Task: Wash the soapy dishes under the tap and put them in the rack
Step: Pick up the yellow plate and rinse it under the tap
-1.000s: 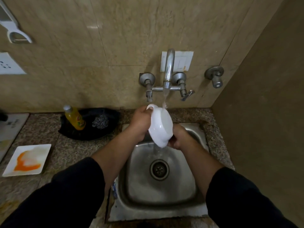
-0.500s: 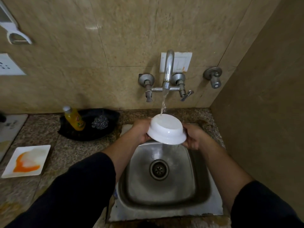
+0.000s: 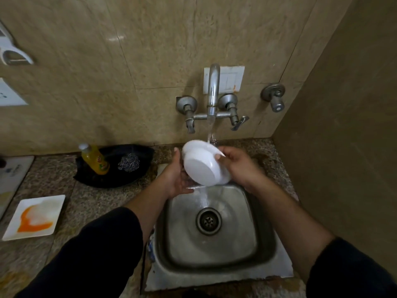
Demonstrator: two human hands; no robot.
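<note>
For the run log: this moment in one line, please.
rinsing | white bowl tilted under running tap | left hand flat against it | right hand grips rim | orange-smeared plate on counter

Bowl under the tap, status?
Left hand flat against white bowl, right hand pinching its rim. Bowl tilted, base toward camera, under running tap, over sink. Nothing in the way; no rack in view.
</note>
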